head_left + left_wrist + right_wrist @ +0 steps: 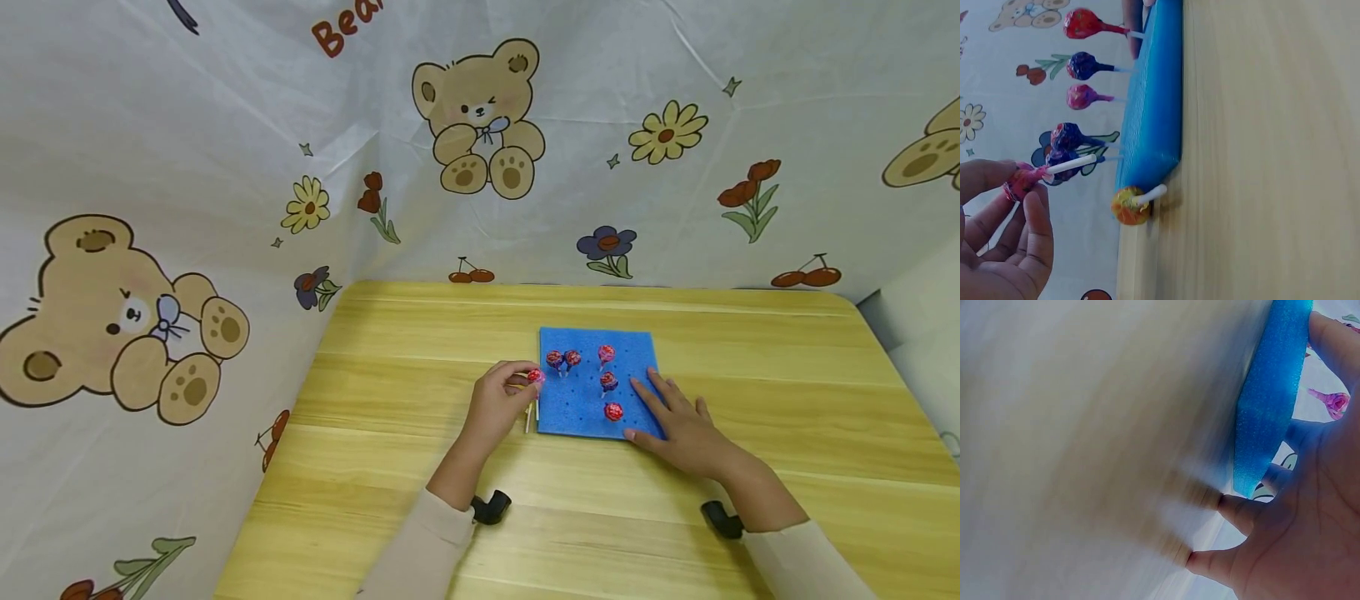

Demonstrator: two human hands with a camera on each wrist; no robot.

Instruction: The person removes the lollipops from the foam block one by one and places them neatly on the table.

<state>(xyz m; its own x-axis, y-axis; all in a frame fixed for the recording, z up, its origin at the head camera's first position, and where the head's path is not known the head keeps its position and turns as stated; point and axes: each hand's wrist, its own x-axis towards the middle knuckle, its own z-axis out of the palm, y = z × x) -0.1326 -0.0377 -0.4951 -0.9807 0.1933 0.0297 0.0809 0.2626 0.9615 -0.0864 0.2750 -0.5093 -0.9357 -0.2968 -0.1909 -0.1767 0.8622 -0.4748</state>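
My left hand (498, 398) pinches a pink-wrapped lollipop (1017, 181) by its candy head, its white stick pointing away from the fingers. It hovers at the left edge of a blue foam board (572, 417) dotted with small holes. Several lollipops stand upright in the board: two dark ones (572, 358) at the back left, a pink one (606, 353), a dark one (608, 382) and a red one (613, 412) in a row. My right hand (686, 429) rests with spread fingers over the board's right edge, some fingertips on the table.
An orange-yellow lollipop (1130, 206) lies on the wooden table (390, 375) beside the board's left side. Behind and to the left hangs a white cloth (570, 75) printed with bears and flowers. A black wrist camera part (492, 507) sits under the left wrist.
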